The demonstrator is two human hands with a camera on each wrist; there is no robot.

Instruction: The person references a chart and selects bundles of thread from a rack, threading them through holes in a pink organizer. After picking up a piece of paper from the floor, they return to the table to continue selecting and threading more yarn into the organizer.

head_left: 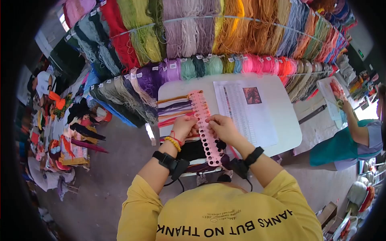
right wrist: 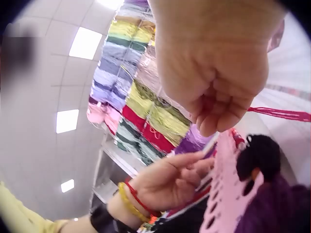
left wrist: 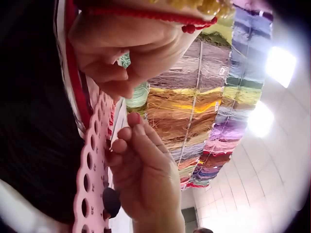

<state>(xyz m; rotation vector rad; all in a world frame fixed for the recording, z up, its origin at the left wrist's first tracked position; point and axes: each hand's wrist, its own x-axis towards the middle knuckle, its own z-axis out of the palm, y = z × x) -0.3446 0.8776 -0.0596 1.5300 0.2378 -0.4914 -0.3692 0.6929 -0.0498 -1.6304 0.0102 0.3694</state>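
Note:
A pink thread-sorting board (head_left: 208, 146) with rows of holes lies lengthwise on the table, hung with colored thread bundles (head_left: 173, 105) on its left. My right hand (head_left: 223, 127) is over the board's right edge. Its curled fingers grip a red-pink thread (right wrist: 279, 113), which trails out past the little-finger side. My left hand (head_left: 185, 126), fingers bent, is at the board's left edge above red and black threads; I cannot tell whether it pinches any. Black and dark purple thread (right wrist: 260, 158) hangs on the board's right side, below my right hand.
On the white table (head_left: 287, 114), a printed chart (head_left: 265, 124) with a small picture lies right of the board. Racks of colored thread skeins (head_left: 189, 32) rise behind. Another table (head_left: 74, 136) piled with threads stands left. A person in a teal apron (head_left: 341, 140) works at the right.

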